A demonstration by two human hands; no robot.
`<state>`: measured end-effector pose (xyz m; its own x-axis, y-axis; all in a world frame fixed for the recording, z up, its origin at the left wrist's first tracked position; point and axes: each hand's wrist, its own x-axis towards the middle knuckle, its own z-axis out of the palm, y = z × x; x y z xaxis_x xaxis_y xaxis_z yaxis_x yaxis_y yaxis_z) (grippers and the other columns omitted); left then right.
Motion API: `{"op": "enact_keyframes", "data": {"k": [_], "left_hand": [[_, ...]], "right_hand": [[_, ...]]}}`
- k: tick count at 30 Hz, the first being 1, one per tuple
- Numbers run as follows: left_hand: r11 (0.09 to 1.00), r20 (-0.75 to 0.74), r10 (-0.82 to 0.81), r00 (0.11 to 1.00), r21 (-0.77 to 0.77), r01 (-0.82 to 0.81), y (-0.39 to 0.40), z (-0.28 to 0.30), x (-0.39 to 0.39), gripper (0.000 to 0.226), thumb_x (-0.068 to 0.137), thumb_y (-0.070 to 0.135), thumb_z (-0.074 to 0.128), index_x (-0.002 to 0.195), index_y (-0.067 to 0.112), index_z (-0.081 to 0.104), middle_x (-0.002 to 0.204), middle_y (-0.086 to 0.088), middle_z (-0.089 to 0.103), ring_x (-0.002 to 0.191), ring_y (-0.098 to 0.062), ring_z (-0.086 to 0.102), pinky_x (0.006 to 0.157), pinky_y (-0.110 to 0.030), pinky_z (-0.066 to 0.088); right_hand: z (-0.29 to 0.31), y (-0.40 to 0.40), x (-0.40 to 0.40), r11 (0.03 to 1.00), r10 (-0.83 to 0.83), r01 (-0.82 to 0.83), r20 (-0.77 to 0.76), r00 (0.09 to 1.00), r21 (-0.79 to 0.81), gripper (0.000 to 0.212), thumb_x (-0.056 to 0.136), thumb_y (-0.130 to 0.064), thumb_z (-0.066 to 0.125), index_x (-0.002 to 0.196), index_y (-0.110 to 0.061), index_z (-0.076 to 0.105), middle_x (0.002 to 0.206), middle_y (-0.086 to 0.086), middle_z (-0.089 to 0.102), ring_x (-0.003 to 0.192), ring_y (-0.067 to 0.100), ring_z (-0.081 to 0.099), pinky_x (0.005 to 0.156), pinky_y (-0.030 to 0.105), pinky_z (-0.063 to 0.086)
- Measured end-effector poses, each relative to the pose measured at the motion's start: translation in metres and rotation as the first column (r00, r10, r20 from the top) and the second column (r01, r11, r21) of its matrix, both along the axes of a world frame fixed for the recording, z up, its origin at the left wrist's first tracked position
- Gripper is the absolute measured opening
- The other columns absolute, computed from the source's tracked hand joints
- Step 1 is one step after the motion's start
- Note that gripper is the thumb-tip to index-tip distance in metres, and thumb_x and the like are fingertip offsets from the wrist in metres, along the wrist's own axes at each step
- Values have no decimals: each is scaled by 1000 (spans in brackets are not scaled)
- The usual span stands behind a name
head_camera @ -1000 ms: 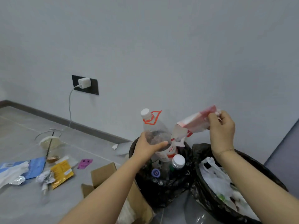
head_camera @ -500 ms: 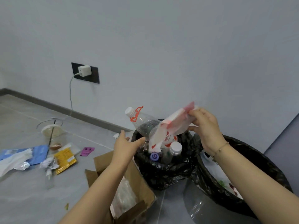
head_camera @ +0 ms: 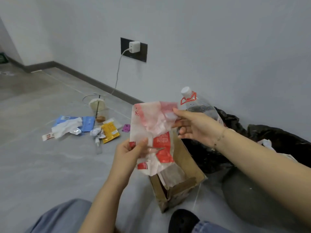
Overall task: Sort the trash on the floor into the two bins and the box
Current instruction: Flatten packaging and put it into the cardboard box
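My left hand (head_camera: 133, 149): pinching the lower left edge of the red-and-white wrapper (head_camera: 152, 132), thumb on its front.
My right hand (head_camera: 195, 127): holding the wrapper's upper right corner between thumb and fingers, the other fingers stretching out loosely below.
Wrapper: hanging spread between my two hands, crumpled, its lower end dangling just above the cardboard box (head_camera: 181, 180).
Cardboard box: sitting on the floor directly under my hands, flaps open, pale plastic lying inside it.
Clear bottle (head_camera: 197, 105): standing just behind my right hand, white cap up, a red ring hanging at its neck, rising out of the near bin (head_camera: 230, 121).
Near bin: black-lined, sitting right of the box, behind my right wrist.
Far bin (head_camera: 282, 140): black-lined, lying beyond my right forearm, white scraps showing at its rim.
Floor trash, left of my left hand: a yellow packet (head_camera: 110, 132), crumpled paper (head_camera: 97, 132), a blue pouch (head_camera: 87, 122) under a white bag (head_camera: 67, 127), a purple tag (head_camera: 126, 127), a cup with a straw (head_camera: 99, 109).
Wall beyond the trash: a white charger (head_camera: 134, 47) sitting in a dark socket.
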<state>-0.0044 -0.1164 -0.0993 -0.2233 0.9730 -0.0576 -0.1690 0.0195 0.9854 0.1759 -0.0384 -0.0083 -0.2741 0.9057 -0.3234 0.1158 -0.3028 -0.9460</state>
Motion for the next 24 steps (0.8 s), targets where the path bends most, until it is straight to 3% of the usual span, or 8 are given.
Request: {"op": "enact_keyframes", "data": {"k": [2, 4, 6, 10, 15, 18, 20, 24], "left_hand": [[999, 41, 13, 999, -40, -12, 3, -9, -13, 19, 88, 18, 66, 91, 0, 70, 83, -14, 74, 72, -24, 69, 61, -29, 54], [996, 65, 21, 998, -90, -15, 5, -20, -24, 24, 87, 18, 67, 95, -4, 69, 91, -21, 73, 85, -39, 69, 75, -48, 54], [993, 94, 39, 995, -116, -28, 7, -25, -30, 21, 88, 16, 67, 95, -3, 70, 94, -22, 72, 93, -44, 67, 84, -55, 52], [988, 171, 91, 981, -136, -68, 10, -29, -35, 16, 89, 12, 63, 94, -1, 71, 92, -18, 73, 85, -31, 69, 77, -40, 53], [982, 111, 165, 980, -110, -152, 10, -32, -34, 15, 90, 5, 57, 80, 0, 66, 64, -1, 65, 54, -7, 57, 53, -21, 43], [986, 135, 128, 983, -128, -111, 8, -33, -33, 17, 88, 4, 58, 89, -12, 61, 76, -14, 63, 70, -21, 57, 64, -32, 45], [991, 260, 35, 965, -131, -1, 6, -30, -32, 22, 90, 12, 56, 98, -6, 66, 90, -21, 68, 84, -33, 65, 76, -37, 53], [962, 575, -183, 797, -63, 266, 0, -16, -32, 61, 91, 54, 42, 127, 8, 58, 123, -20, 64, 114, -37, 60, 95, -50, 51]], "right_hand": [[-5, 4, -7, 995, -22, 21, 13, 1000, 100, 30, 85, -31, 67, 63, -13, 58, 46, -1, 49, 39, 11, 37, 50, 27, 48], [-11, 9, -15, 990, -15, 20, -39, 999, 141, 35, 82, -30, 68, 54, -16, 51, 40, -4, 31, 34, 9, 26, 46, 24, 42], [-15, 11, -23, 994, 9, 6, -135, 991, 105, 37, 82, -31, 65, 49, -20, 53, 39, -5, 29, 34, 8, 24, 46, 23, 39], [-25, 6, -35, 1000, 1, 0, -65, 998, 25, 29, 89, -21, 60, 60, -16, 58, 44, -4, 40, 40, 10, 31, 48, 25, 40], [-46, -10, -44, 982, 104, -85, 106, 989, -170, 34, 88, -21, 63, 55, -17, 58, 43, -3, 40, 45, 13, 34, 48, 25, 44], [-54, -19, -50, 988, 111, -79, 264, 958, -130, 36, 84, -20, 69, 52, -14, 55, 42, -1, 45, 40, 12, 38, 43, 22, 43], [-60, -22, -51, 996, 86, -87, 404, 911, -16, 36, 84, -17, 70, 51, -10, 57, 43, 2, 50, 37, 12, 41, 41, 21, 42], [-67, -22, -43, 960, 1, -161, 569, 822, 231, 41, 83, -16, 70, 46, -8, 56, 37, -2, 52, 34, 8, 44, 47, 17, 44]]}}
